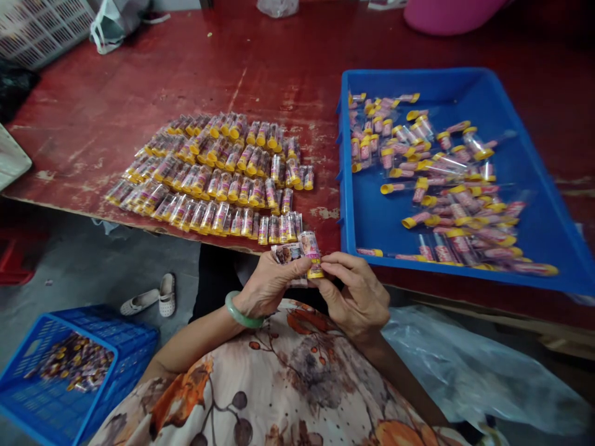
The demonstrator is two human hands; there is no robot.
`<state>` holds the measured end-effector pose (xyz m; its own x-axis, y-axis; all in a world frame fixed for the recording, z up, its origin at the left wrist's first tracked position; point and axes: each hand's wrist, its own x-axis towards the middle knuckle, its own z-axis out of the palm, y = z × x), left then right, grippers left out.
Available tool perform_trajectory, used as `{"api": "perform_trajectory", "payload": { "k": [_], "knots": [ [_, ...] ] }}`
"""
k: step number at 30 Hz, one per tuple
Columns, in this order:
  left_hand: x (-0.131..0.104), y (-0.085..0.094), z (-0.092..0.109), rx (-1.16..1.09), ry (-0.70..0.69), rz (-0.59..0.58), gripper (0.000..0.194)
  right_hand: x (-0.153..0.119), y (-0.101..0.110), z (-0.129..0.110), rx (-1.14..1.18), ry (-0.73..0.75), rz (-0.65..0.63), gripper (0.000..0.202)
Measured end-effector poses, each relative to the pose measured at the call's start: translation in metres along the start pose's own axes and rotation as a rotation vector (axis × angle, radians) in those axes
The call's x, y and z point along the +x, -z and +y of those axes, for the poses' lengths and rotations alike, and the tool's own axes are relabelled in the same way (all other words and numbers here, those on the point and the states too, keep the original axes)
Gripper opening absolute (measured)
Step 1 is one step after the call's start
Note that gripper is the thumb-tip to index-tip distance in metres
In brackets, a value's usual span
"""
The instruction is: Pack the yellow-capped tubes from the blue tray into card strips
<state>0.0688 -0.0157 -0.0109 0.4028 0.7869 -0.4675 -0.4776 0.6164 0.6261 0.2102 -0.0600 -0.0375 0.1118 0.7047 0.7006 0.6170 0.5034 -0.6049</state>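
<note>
Yellow-ended single tube (pixel 310 253) in two hands (pixel 266 282) (pixel 360 296), one blue tray (pixel 374 217)

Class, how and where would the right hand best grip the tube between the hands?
I'd pinch the tube across its rounded side near the yellow end, coming from the right: that side faces the right hand, while the left hand has its thumb opposite.
</note>
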Motion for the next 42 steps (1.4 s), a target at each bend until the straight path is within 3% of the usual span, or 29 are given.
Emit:
{"api": "perform_trajectory", "payload": {
  "k": [13, 24, 33, 37, 39, 42],
  "knots": [
    [-0.001, -0.001, -0.004, 0.036, -0.057, -0.042, 0.028, -0.008, -0.004, -0.005, -0.084, 0.031, 0.109, 0.035],
    [-0.002, -0.003, -0.005, 0.039, -0.046, -0.017, 0.034, -0.012, -0.003, -0.007, -0.097, 0.068, 0.109, 0.039],
    [-0.002, -0.002, -0.005, 0.047, -0.059, -0.036, 0.036, -0.012, -0.007, -0.006, -0.192, 0.143, 0.107, 0.028],
    [-0.004, 0.000, -0.005, 0.043, -0.043, -0.022, 0.038, -0.008, -0.008, -0.002, -0.238, 0.217, 0.071, 0.023],
    [-0.005, 0.002, -0.001, 0.042, -0.006, 0.001, 0.040, -0.003, -0.005, -0.003, -0.254, 0.265, -0.010, 0.020],
    [-0.005, 0.009, 0.017, 0.113, 0.022, 0.052, 0.044, 0.005, 0.005, -0.003, -0.189, 0.241, -0.126, 0.020]
  ]
}}
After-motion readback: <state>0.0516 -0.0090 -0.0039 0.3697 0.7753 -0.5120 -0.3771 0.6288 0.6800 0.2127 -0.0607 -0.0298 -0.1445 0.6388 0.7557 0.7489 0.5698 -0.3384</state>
